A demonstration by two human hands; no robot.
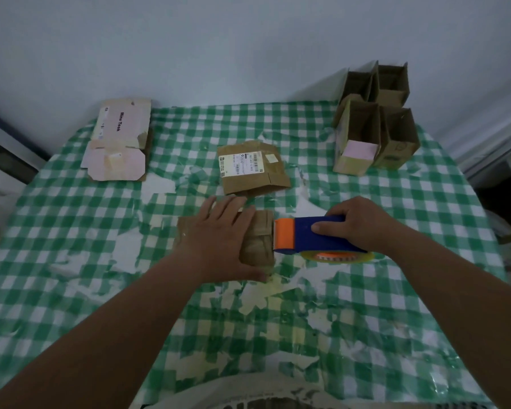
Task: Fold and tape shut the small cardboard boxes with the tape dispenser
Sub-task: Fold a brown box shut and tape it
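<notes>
A small brown cardboard box (260,240) lies in the middle of the table. My left hand (222,234) rests flat on top of it, fingers straight, thumb along its near side. My right hand (357,224) grips the blue tape dispenser (316,234). The dispenser's orange head touches the box's right end. A clear tape roll with an orange core (337,256) shows under the dispenser.
A flattened brown box with a white label (252,169) lies behind. A flat pink-and-tan box (117,143) lies at the back left. Several upright open boxes (375,125) stand at the back right. The green checked tablecloth (410,290) is torn in patches.
</notes>
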